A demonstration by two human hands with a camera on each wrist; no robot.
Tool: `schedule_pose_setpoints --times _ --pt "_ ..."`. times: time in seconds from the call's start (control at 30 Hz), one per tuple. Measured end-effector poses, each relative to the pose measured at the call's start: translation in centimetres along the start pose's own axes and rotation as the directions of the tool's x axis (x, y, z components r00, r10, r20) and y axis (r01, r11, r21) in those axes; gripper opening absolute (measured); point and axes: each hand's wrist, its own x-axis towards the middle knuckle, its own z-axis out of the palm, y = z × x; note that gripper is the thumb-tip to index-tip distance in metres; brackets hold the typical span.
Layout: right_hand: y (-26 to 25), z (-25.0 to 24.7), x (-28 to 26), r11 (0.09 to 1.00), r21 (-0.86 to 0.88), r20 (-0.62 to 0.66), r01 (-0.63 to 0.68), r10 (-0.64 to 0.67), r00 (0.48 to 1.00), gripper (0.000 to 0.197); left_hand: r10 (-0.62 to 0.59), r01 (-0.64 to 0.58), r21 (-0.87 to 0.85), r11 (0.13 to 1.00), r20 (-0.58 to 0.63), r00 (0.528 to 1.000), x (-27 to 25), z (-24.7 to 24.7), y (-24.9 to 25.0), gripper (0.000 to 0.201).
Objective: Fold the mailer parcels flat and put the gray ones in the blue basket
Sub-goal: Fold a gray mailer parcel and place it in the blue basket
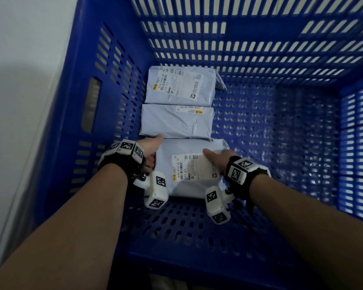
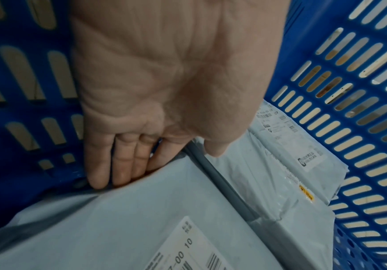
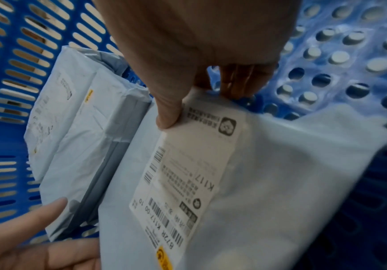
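Three gray mailer parcels lie in a row on the left of the blue basket (image 1: 239, 49) floor. The far parcel (image 1: 180, 86) and the middle parcel (image 1: 176, 122) lie flat with their labels up. Both hands hold the near parcel (image 1: 187, 147), which is just short of the middle one. My left hand (image 1: 152, 150) lies along its left edge with straight fingers (image 2: 120, 164) tucked at that edge. Its thumb (image 2: 215, 148) points past the far corner. My right hand (image 1: 218, 160) pinches the right edge, thumb (image 3: 167, 117) on the white label (image 3: 187, 173) and fingers underneath.
The perforated basket floor (image 1: 270, 132) stretches to the right of the parcels. Slotted walls rise on all sides, with a handle slot (image 1: 90, 105) in the left wall. A pale wall (image 1: 19, 80) stands outside the basket on the left.
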Motion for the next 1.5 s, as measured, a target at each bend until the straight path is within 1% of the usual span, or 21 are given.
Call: schedule_pose_setpoints --times 0.07,0.1,0.13,0.27,0.33,0.4,0.5,0.57,0.63,0.77,0.87,0.93,1.03,1.07,1.1,1.17,1.23,1.33,1.37,1.43,1.5 --pt "0.8 0.6 2.2 0.997 0.075 -0.01 -0.01 0.01 1.0 0.12 0.006 -0.006 -0.016 1.0 -0.024 1.0 0.3 -0.2 -0.2 0.095" --pt "1.1 0.8 2.8 0.995 0.095 -0.016 -0.013 0.015 1.0 0.124 0.018 -0.018 -0.022 1.0 -0.039 0.999 0.5 -0.4 -0.3 0.092" --pt "1.0 0.7 3.0 0.995 0.098 -0.016 -0.015 0.017 1.0 0.121 0.021 -0.022 -0.027 0.999 -0.052 0.998 0.9 -0.6 -0.4 0.093" --pt "-0.8 0.0 0.2 0.997 0.074 -0.006 0.014 -0.013 1.0 0.064 -0.009 0.008 -0.042 0.999 -0.033 0.999 2.3 -1.1 -0.6 0.111" --pt "-1.1 -0.4 -0.4 0.998 0.065 0.009 -0.003 0.002 1.0 0.053 -0.018 0.017 -0.086 0.996 -0.017 1.0 2.0 -0.8 -0.6 0.106" --pt "-1.3 -0.6 -0.7 0.997 0.077 0.039 -0.031 0.028 0.999 0.046 -0.006 0.004 -0.111 0.994 -0.023 1.0 1.4 -0.4 -0.5 0.095" --pt "-1.4 -0.5 -1.0 0.986 0.15 0.048 -0.065 0.058 0.997 0.05 0.005 -0.009 -0.129 0.992 -0.029 1.0 0.9 -0.1 -0.4 0.079" --pt "-1.4 -0.1 -1.0 0.979 0.194 0.033 -0.068 0.062 0.997 0.054 0.036 -0.043 -0.097 0.994 -0.073 0.997 0.6 -0.1 -0.1 0.074" --pt "-1.4 0.4 -1.1 0.974 0.216 0.042 -0.072 0.064 0.997 0.05 0.093 -0.098 -0.032 0.995 -0.129 0.987 0.9 -0.2 0.0 0.068" --pt "-1.8 1.0 -1.1 0.971 0.226 0.066 -0.075 0.062 0.996 0.044 0.15 -0.154 -0.016 0.988 -0.143 0.978 2.2 -0.5 0.0 0.071" --pt "-1.7 1.3 -0.8 0.96 0.272 0.057 -0.063 0.049 0.997 0.051 0.162 -0.165 -0.009 0.986 -0.146 0.976 3.3 -0.8 -0.3 0.079" --pt "-1.4 1.4 -0.5 0.949 0.308 0.052 -0.067 0.053 0.997 0.053 0.159 -0.162 -0.009 0.987 -0.148 0.976 2.4 -0.7 0.1 0.085" --pt "-0.8 1.6 0.0 0.926 0.375 0.054 -0.04 0.021 0.998 0.047 0.187 -0.186 0.016 0.982 -0.148 0.971 0.7 -0.6 1.3 0.058" --pt "-0.7 1.6 0.1 0.926 0.376 0.06 -0.03 0.008 0.998 0.044 0.19 -0.191 0.011 0.982 -0.154 0.97 0.3 -0.7 1.6 0.057" --pt "-0.8 1.6 0.1 0.927 0.374 0.063 -0.035 0.012 0.998 0.042 0.195 -0.197 0.004 0.98 -0.164 0.967 0.1 -0.9 1.9 0.064" --pt "-1.1 1.4 -0.1 0.911 0.403 0.082 -0.091 0.063 0.995 0.033 0.16 -0.173 -0.05 0.984 -0.193 0.968 0.0 -1.3 2.4 0.077" --pt "-1.6 1.3 -0.3 0.894 0.427 0.107 -0.135 0.099 0.989 0.021 0.127 -0.153 -0.118 0.981 -0.203 0.971 0.3 -1.8 2.5 0.066" --pt "-1.5 1.4 -0.2 0.888 0.429 0.125 -0.167 0.124 0.984 0.021 0.111 -0.14 -0.12 0.983 -0.218 0.97 -0.2 -1.8 2.5 0.046" --pt "-1.5 1.4 -0.3 0.884 0.436 0.122 -0.17 0.128 0.984 0.021 0.112 -0.135 -0.105 0.985 -0.205 0.972 -0.3 -1.7 2.4 0.043" --pt "-1.4 1.5 -0.1 0.88 0.445 0.119 -0.165 0.125 0.985 0.02 0.101 -0.115 -0.079 0.99 -0.166 0.981 0.1 -1.7 2.1 0.047" --pt "-1.2 1.6 0.0 0.88 0.448 0.112 -0.155 0.116 0.987 0.024 0.109 -0.122 -0.065 0.99 -0.172 0.979 0.2 -1.5 2.1 0.045"
